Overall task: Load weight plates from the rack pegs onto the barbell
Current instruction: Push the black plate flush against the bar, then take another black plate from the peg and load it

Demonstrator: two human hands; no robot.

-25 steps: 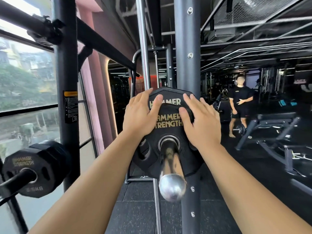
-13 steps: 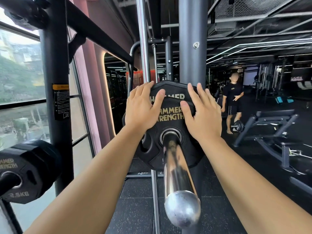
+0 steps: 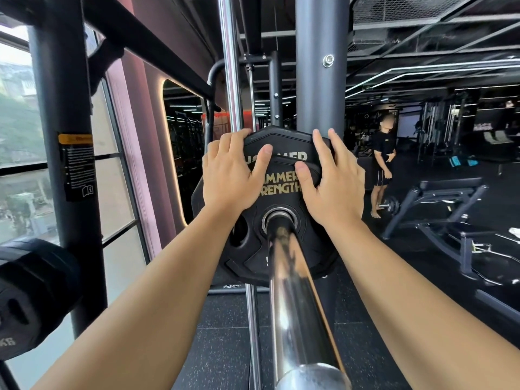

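A black Hammer Strength weight plate (image 3: pixel 281 190) sits on the chrome barbell sleeve (image 3: pixel 292 291), which runs from the plate toward me. Behind it a larger black plate (image 3: pixel 278 139) shows its upper rim. My left hand (image 3: pixel 230 173) lies flat on the plates' upper left, fingers curled over the top rim and thumb on the face. My right hand (image 3: pixel 329 181) presses the upper right side, fingers spread and thumb on the front plate's edge. The sleeve's rounded end (image 3: pixel 312 378) is at the bottom of the view.
A dark rack upright (image 3: pixel 319 80) stands behind the plates, another upright (image 3: pixel 64 164) at left with a warning label. A small black plate (image 3: pixel 31 296) hangs on a peg at lower left. A person (image 3: pixel 384 164) stands near a bench (image 3: pixel 447 209) at right.
The plates have slid farther along the sleeve away from me, with more bare chrome showing. My fingers have moved up over the top rim. The view has shifted closer and downward.
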